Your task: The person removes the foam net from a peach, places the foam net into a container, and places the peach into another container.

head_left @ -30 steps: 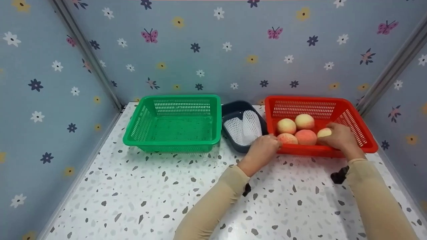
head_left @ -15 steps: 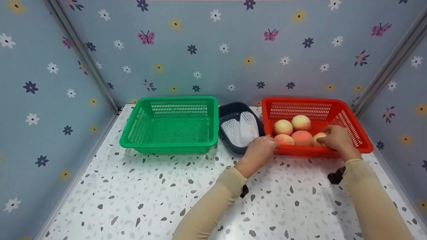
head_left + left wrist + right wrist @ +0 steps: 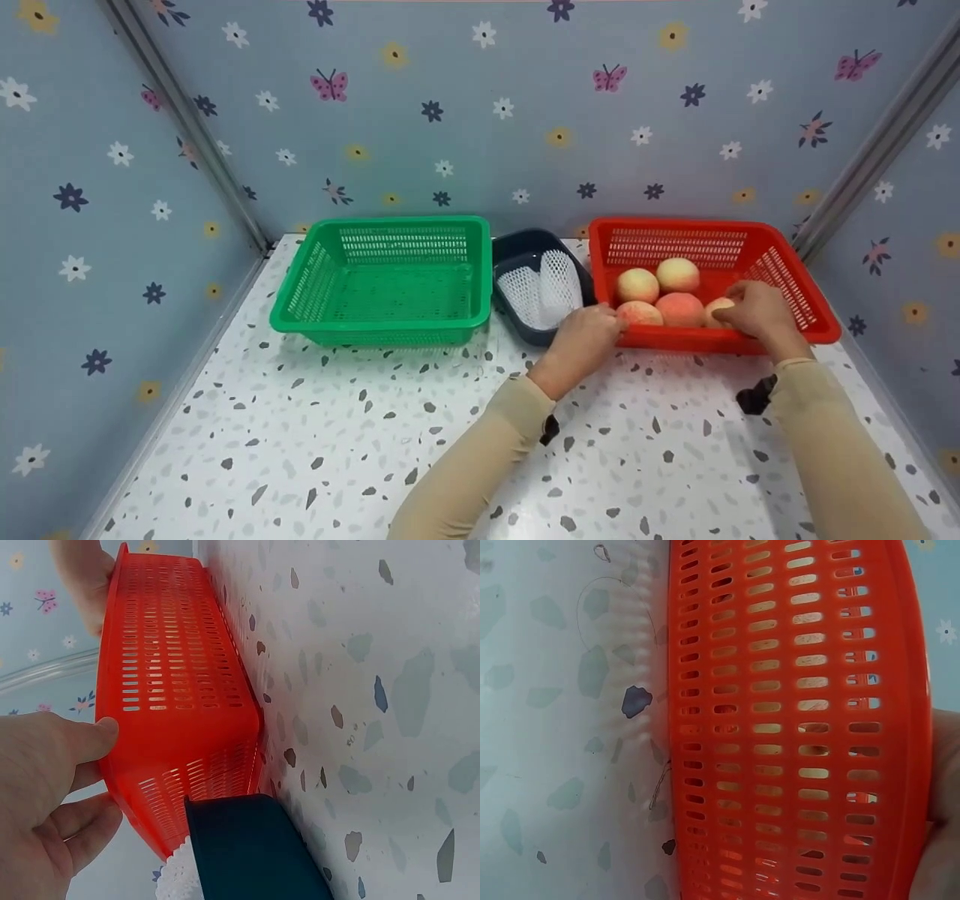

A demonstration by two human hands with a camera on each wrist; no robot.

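Five-sided views aside, the red plastic basket (image 3: pixel 675 341) holds several peaches (image 3: pixel 679 275). At its front left corner my left hand (image 3: pixel 581 345) pinches the rim, thumb (image 3: pixel 105 733) on the edge and fingers curled beside it. A peach (image 3: pixel 639 313) lies right by those fingertips. Reaching over the front rim, my right hand (image 3: pixel 763 311) grips a pale yellow peach (image 3: pixel 716 311) at the front of the basket, its fingers partly covering the fruit. From the right wrist view, the slotted basket wall (image 3: pixel 795 720) hides most of that hand and the fruit behind it.
A dark blue tray (image 3: pixel 517 244) with white foam net sleeves (image 3: pixel 559 289) stands against the red basket's left side. Left of it is a green basket (image 3: pixel 382 326). Patterned panels (image 3: pixel 450 112) enclose the speckled table (image 3: pixel 337 450) at the back and sides.
The head view has shifted slightly. My right fingers have risen a little and closed over the peach at the front right; my left hand stays at the basket's corner.
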